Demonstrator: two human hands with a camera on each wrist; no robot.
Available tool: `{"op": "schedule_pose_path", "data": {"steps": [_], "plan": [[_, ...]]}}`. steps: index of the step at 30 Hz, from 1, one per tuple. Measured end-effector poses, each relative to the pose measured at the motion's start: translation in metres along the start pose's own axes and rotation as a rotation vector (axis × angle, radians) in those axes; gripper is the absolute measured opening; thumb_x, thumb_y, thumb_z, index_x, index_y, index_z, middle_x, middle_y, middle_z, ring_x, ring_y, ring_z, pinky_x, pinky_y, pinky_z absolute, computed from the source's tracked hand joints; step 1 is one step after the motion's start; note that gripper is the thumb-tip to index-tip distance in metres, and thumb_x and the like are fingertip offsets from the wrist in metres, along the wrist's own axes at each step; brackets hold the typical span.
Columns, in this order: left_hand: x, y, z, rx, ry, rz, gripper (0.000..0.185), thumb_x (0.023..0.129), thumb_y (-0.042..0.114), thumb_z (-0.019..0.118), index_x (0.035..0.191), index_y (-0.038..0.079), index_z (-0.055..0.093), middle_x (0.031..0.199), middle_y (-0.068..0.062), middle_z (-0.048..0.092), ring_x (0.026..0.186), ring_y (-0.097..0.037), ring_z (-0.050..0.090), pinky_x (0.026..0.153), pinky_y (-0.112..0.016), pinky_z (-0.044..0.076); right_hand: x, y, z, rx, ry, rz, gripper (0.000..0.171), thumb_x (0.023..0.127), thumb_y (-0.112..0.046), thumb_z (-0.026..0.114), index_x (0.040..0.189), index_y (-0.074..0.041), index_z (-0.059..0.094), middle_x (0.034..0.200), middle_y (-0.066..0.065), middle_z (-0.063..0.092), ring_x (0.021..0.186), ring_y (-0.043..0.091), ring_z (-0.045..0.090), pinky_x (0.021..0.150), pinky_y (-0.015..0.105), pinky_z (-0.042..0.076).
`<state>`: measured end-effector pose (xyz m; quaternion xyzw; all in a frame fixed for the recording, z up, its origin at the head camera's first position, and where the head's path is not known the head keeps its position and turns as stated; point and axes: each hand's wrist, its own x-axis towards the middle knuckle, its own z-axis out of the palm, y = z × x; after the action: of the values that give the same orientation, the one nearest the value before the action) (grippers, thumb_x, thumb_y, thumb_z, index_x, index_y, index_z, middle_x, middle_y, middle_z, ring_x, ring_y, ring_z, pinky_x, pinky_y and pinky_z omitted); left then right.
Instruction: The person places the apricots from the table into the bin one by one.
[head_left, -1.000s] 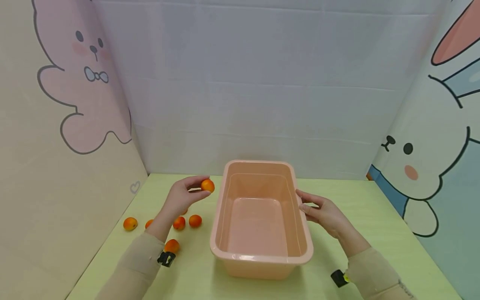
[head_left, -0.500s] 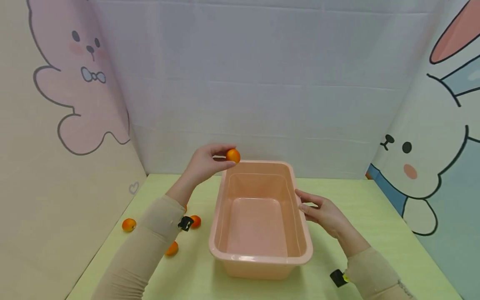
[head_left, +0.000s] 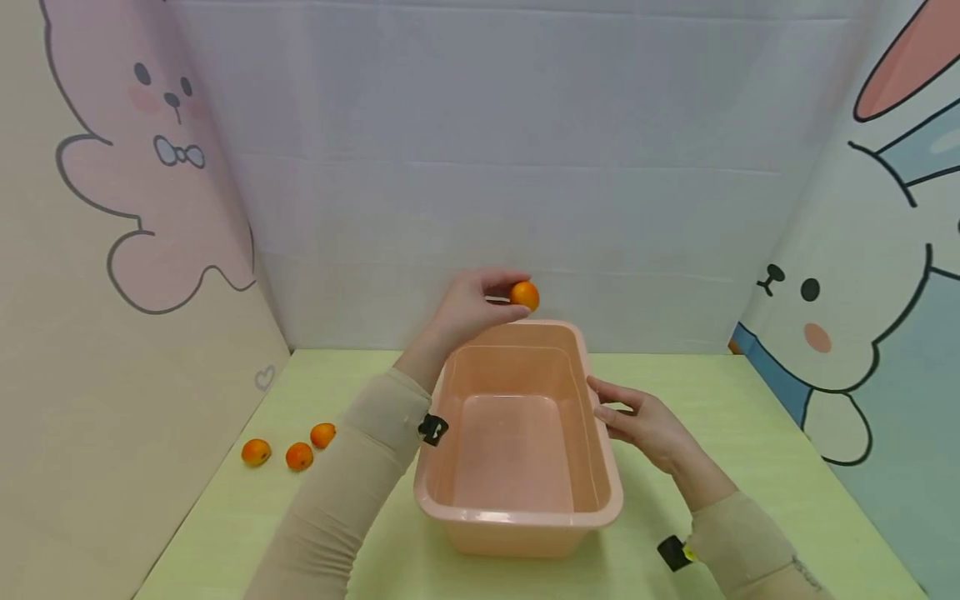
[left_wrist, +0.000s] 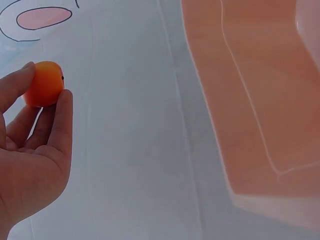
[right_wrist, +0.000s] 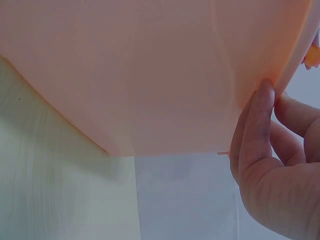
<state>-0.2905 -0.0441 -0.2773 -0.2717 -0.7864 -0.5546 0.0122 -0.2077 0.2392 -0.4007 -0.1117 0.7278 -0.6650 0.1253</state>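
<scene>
Orange fruit (head_left: 524,296) pinched in left hand (head_left: 471,304), now carried over far rim of pink tub (head_left: 517,521), higher than before. Right hand (head_left: 643,423), fingers loose, steadying tub's right wall, unmoved.

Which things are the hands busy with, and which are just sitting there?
Busy with:
- fruit, pinched by the left hand over the tub
- tub, its right side touched by the right hand

Just sitting there:
- three fruits on the table, left of the tub
- bunny pictures on the side walls
</scene>
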Motion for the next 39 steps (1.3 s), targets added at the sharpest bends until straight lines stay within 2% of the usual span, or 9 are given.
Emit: {"op": "schedule_pose_path", "data": {"steps": [7,13,20,24,28,39], "plan": [[0.013,-0.021,0.031,0.005,-0.068,-0.07,0.046,0.087,0.006,0.076,0.131,0.005,0.064,0.122,-0.009,0.066,0.107,-0.021,0.063,0.087,-0.025,0.054,0.001,0.001,-0.001,-0.01,-0.008,0.001,0.062,0.101,-0.016,0.059,0.154,-0.002,0.03,0.153,0.03,0.028,0.11,0.01,0.062,0.093,0.032,0.052],[0.022,-0.038,0.046,-0.002,-0.152,-0.09,0.045,0.085,0.001,0.076,0.129,0.002,0.065,0.12,-0.013,0.067,0.105,-0.024,0.064,0.087,-0.027,0.054,0.002,0.001,-0.002,-0.012,-0.007,0.001,0.062,0.101,-0.017,0.059,0.153,-0.001,0.03,0.154,0.03,0.028,0.111,0.011,0.062,0.093,0.032,0.052],[0.024,-0.065,0.054,-0.001,-0.229,-0.153,0.043,0.085,-0.001,0.076,0.127,0.001,0.066,0.119,-0.011,0.067,0.103,-0.024,0.064,0.089,-0.029,0.054,0.002,0.001,-0.002,-0.003,-0.003,0.007,0.061,0.101,-0.017,0.059,0.153,-0.002,0.031,0.153,0.029,0.03,0.109,0.011,0.063,0.093,0.032,0.053],[0.021,-0.079,0.058,-0.044,-0.267,-0.186,0.042,0.085,-0.003,0.075,0.126,0.002,0.067,0.118,-0.01,0.068,0.102,-0.023,0.064,0.089,-0.029,0.054,0.002,0.001,-0.002,-0.006,0.0,0.008,0.061,0.101,-0.017,0.059,0.153,-0.002,0.031,0.153,0.029,0.03,0.109,0.01,0.063,0.093,0.032,0.053],[0.02,-0.091,0.062,-0.071,-0.318,-0.193,0.042,0.084,-0.005,0.075,0.124,0.001,0.068,0.116,-0.01,0.069,0.101,-0.021,0.065,0.087,-0.029,0.055,0.002,0.0,-0.002,-0.005,0.0,0.008,0.061,0.101,-0.017,0.059,0.153,-0.002,0.031,0.153,0.029,0.03,0.109,0.01,0.064,0.093,0.032,0.053],[0.015,-0.105,0.07,-0.082,-0.44,-0.238,0.044,0.082,-0.006,0.077,0.123,0.004,0.069,0.112,-0.005,0.069,0.099,-0.02,0.065,0.084,-0.03,0.056,0.002,0.001,-0.002,-0.016,0.005,0.008,0.061,0.101,-0.019,0.059,0.153,-0.002,0.032,0.154,0.029,0.029,0.112,0.013,0.062,0.093,0.032,0.053]]}}
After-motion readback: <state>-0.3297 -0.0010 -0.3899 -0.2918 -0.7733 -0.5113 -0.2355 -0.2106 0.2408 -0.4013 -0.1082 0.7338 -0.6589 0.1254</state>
